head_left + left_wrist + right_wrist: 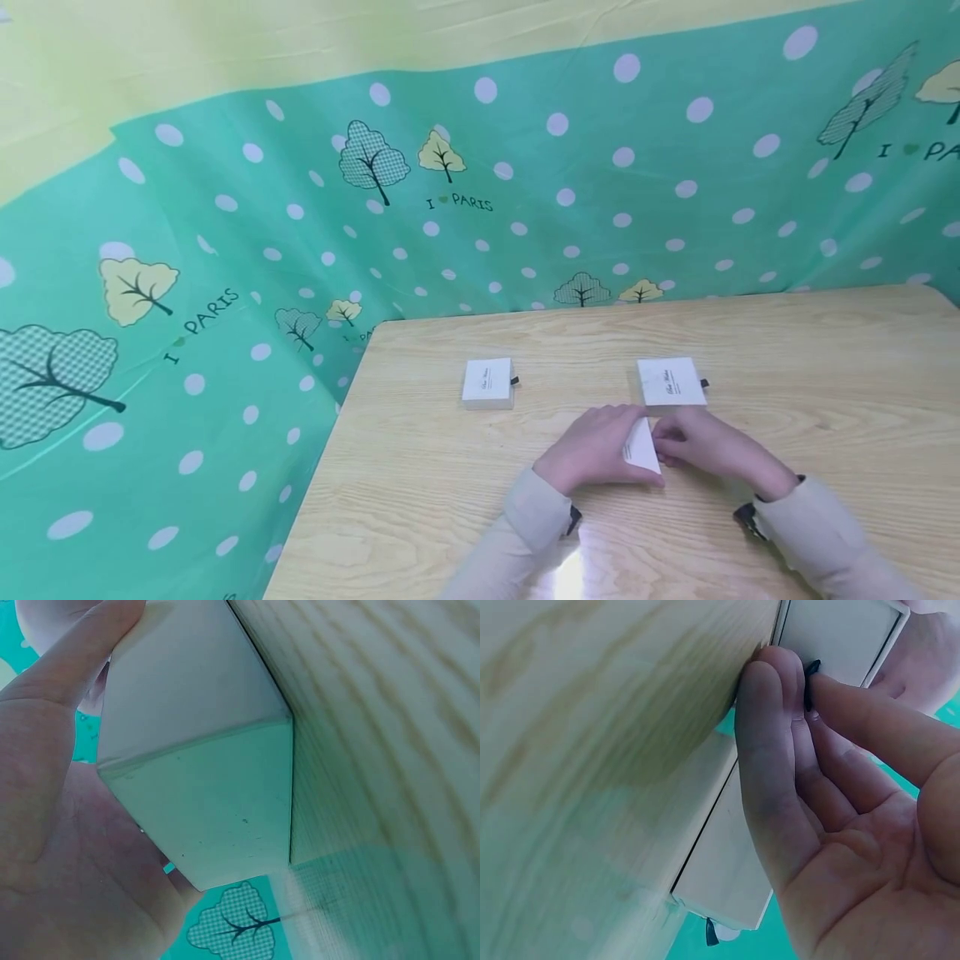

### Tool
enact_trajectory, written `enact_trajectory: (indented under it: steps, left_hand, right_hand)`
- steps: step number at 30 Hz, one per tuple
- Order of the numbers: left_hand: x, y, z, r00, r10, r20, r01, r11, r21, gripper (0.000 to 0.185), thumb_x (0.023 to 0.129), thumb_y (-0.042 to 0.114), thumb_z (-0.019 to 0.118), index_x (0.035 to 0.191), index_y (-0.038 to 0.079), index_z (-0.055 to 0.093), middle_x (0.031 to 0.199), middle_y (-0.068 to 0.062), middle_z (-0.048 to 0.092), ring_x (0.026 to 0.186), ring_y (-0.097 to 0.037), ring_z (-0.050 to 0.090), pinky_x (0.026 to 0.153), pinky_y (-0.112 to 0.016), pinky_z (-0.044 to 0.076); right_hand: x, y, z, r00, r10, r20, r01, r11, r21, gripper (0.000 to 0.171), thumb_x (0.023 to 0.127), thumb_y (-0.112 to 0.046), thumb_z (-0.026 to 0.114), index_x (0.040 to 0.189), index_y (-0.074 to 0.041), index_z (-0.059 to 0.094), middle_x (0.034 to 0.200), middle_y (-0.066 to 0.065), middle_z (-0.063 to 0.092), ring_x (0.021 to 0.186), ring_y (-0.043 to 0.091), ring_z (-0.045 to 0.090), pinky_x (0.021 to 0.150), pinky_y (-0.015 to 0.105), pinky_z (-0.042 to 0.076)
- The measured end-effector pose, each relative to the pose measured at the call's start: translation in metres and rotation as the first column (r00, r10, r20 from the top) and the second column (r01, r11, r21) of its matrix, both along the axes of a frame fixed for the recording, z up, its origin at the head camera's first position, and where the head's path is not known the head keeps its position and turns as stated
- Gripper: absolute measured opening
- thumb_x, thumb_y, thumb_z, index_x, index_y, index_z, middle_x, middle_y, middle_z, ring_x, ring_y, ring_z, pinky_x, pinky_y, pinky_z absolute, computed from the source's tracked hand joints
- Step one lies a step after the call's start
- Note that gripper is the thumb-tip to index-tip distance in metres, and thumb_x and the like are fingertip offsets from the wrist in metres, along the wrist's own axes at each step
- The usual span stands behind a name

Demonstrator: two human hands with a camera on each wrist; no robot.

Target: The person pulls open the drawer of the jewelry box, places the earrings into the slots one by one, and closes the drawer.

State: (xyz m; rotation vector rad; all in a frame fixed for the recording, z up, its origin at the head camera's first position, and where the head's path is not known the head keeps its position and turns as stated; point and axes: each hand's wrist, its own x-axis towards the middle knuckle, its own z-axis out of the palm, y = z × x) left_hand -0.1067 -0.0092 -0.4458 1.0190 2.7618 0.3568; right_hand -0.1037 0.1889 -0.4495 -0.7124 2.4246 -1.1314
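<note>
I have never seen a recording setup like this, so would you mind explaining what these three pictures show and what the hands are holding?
There is no machine here: a person works with two bare hands and wears three cameras. The wide picture comes from a camera on the head, looking down at a wooden table in front of a green tree-patterned cloth. The other two pictures come from cameras on the wrists, so they show each hand very close.

On the table lie two small white boxes with black pull tabs, the left box and the right box. Between the hands is a third white box, tilted on the table. The left hand holds its side, and the right hand pinches the black tab at its end with its fingers.
</note>
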Motion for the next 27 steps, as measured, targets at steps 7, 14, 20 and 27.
enact_trajectory:
  steps: [7,14,20,27]
  left_hand:
    - [0.0,-0.001,-0.001,1.0,0.007,0.012,-0.007,1.0,0.004,0.082,0.074,0.069,0.074,0.136,0.022,0.05,0.106,0.016,0.057,0.086,0.001,0.048,0.077,-0.013,0.037]
    - [-0.002,-0.002,-0.002,1.0,0.002,0.016,-0.002,1.0,-0.002,0.082,0.074,0.07,0.073,0.137,0.023,0.049,0.105,0.016,0.056,0.087,0.001,0.048,0.076,-0.013,0.038]
    - [-0.004,-0.004,0.002,0.999,-0.009,0.037,0.008,1.0,0.016,0.091,0.073,0.071,0.073,0.143,0.02,0.046,0.105,0.015,0.056,0.087,0.001,0.048,0.074,-0.012,0.038]
    - [-0.006,-0.015,0.007,0.997,0.044,0.064,-0.046,0.998,0.033,0.102,0.069,0.077,0.07,0.147,0.017,0.043,0.12,0.012,0.058,0.097,-0.002,0.051,0.088,-0.02,0.045]
  right_hand:
    - [0.001,0.001,0.001,1.0,-0.03,-0.001,0.03,0.999,0.031,0.017,0.095,-0.01,0.062,0.08,-0.013,0.069,0.069,-0.006,0.058,0.061,0.004,0.049,0.056,0.021,0.042]
    - [0.005,0.004,0.008,0.995,-0.092,-0.049,0.095,0.994,0.062,0.015,0.094,-0.019,0.066,0.105,-0.01,0.073,0.098,-0.003,0.071,0.09,0.012,0.062,0.077,0.031,0.053]
    - [0.01,0.006,0.014,0.984,-0.109,-0.142,0.113,0.993,0.023,0.034,0.093,-0.023,0.069,0.118,0.0,0.066,0.105,0.004,0.07,0.096,0.019,0.065,0.081,0.034,0.056]
    - [0.015,0.005,0.02,0.986,-0.082,-0.148,0.081,0.997,-0.009,0.058,0.09,-0.034,0.072,0.129,0.006,0.056,0.116,0.013,0.065,0.102,0.025,0.063,0.085,0.041,0.056]
